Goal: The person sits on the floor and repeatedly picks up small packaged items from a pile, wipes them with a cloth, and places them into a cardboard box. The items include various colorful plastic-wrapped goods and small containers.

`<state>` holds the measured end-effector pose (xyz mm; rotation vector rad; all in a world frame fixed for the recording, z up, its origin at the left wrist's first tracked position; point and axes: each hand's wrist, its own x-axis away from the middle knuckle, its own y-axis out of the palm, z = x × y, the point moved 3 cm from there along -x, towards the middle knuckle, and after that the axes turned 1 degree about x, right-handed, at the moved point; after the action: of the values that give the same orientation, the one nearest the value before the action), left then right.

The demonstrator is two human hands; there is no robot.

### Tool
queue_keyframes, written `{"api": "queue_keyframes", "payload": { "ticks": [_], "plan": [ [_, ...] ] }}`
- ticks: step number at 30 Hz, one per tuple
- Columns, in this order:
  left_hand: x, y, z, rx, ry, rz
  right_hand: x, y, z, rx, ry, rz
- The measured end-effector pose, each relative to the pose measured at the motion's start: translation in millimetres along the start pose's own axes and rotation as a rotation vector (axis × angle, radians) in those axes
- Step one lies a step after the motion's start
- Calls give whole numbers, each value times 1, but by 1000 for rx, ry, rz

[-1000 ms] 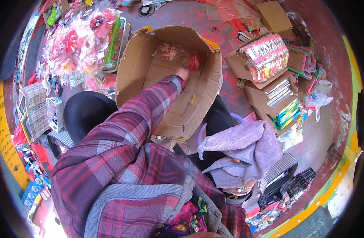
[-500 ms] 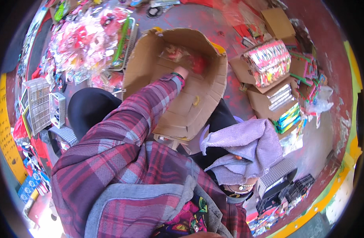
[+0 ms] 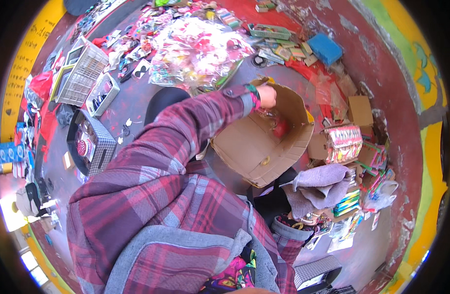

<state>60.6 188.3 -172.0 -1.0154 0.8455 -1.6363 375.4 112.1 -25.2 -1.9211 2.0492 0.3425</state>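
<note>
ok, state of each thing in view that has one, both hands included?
Left hand: at the box's rim, grip unclear
Right hand: hidden by cloth, grip unclear
Cardboard box: open, few things inside
Purple cloth: rumpled, folded over
Plastic-wrapped goods: heaped
Checked bin: open, holding things
Small white basket: open, holding things
Clear plastic bag: crumpled

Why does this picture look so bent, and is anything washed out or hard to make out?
Head view: a dark round rim and bowed edges, as in the yellow wall band, from the wide fisheye lens; head view: glare bleaches parts of the plastic-wrapped heap; head view: the left hand looks soft, its fingers hard to make out.
</note>
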Motion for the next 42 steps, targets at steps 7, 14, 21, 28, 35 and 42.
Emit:
{"api": "queue_keyframes", "payload": {
  "ticks": [7, 14, 21, 28, 35, 42],
  "plan": [
    [66, -159, -132, -103, -586, 474, 1, -5, -9, 488, -236, 39],
    [170, -153, -208, -168, -966, 597, 7, 19, 12, -765, 714, -68],
    [146, -155, -200, -246, -932, 361, 17, 22, 10, -251, 469, 109],
    [132, -146, -223, -215, -893, 509, 10, -8, 48, 111, 250, -85],
    [148, -183, -210, 220, -883, 826, 20, 9, 19, 98, 202, -110],
    [159, -220, -120, 2211, 332, 1025, 24, 30, -32, 810, -380, -185]
  ]
}}
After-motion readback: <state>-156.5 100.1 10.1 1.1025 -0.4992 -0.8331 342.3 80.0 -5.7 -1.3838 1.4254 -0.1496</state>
